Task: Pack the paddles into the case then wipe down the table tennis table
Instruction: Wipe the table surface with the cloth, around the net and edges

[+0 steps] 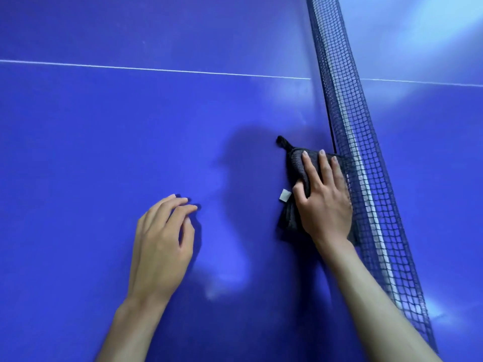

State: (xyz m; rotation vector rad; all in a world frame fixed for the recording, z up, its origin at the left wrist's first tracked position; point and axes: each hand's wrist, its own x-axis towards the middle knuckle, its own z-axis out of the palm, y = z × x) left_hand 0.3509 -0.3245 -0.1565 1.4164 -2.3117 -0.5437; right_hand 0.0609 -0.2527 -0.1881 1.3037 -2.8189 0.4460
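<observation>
The right hand (324, 194) lay flat on a folded dark grey cloth (296, 165), its fingers straight and slightly spread, pointing toward the far side, and its thumb angled off to the left over the cloth's near-left part. The hand pressed the cloth down onto the blue table tennis table (104, 142). A small white tag (285, 195) stuck out of the cloth's left edge just beside the thumb, and a short dark loop (282, 142) stood out from the cloth's far-left corner. The right edge of the cloth and the little-finger side of the hand sat right against the foot of the net (350, 121), which ran from the far side toward the near right as a dark mesh with a white band along its top edge.

To the left, well apart from the cloth, the left hand (162, 244) held nothing; its fingers were loosely curled, and the fingertips (192, 207) met the table surface while the palm stayed raised. A shadow fell on the table between the two hands. A thin white line (156, 69) crossed the table on the far side, running left to right up to the net and on beyond it. Neither the paddles nor the case appeared in the view.
</observation>
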